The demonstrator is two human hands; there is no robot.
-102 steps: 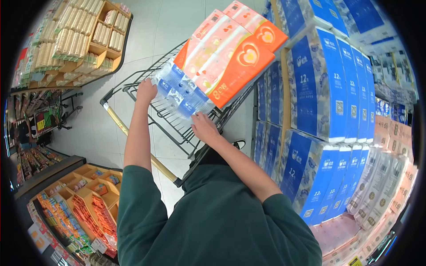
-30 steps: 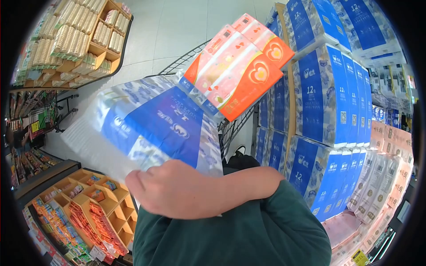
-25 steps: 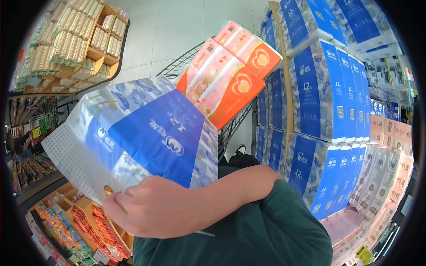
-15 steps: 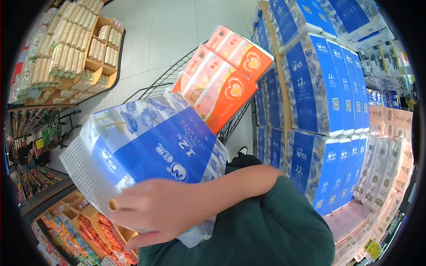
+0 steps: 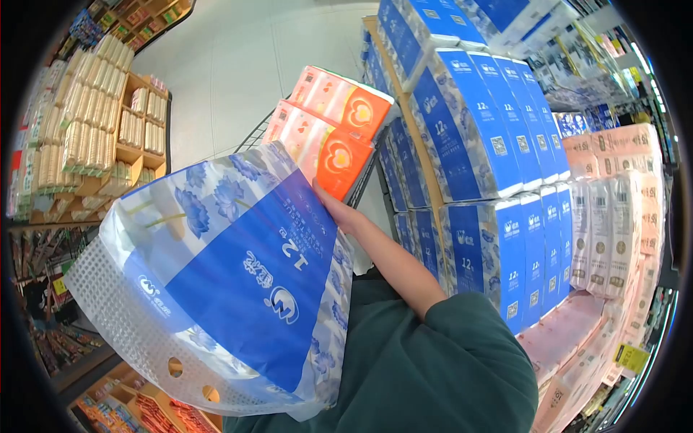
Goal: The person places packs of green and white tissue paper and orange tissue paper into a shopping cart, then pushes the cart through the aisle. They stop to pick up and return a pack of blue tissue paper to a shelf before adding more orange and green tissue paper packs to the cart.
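A big blue and white pack of toilet paper [image 5: 238, 281], printed with flowers and "12", fills the lower left of the view, close to my chest. My right hand [image 5: 339, 211] reaches along its far right edge and grips it there, fingertips tucked behind the wrapper. Just beyond that hand lie two orange and pink tissue packs [image 5: 328, 133], stacked on a wire shopping cart [image 5: 249, 137]. My left hand is hidden, probably behind the pack.
A tall shelf of blue toilet paper packs [image 5: 462, 123] rises at my right, with pink and white packs [image 5: 613, 216] further right. A wooden display of rolled goods [image 5: 94, 130] stands at the left. Grey tiled floor [image 5: 238, 58] lies ahead.
The blue pack was lifted off the cart and swung toward my chest. My right hand left the pack's near handle end and went to its far edge. The view tilted upward.
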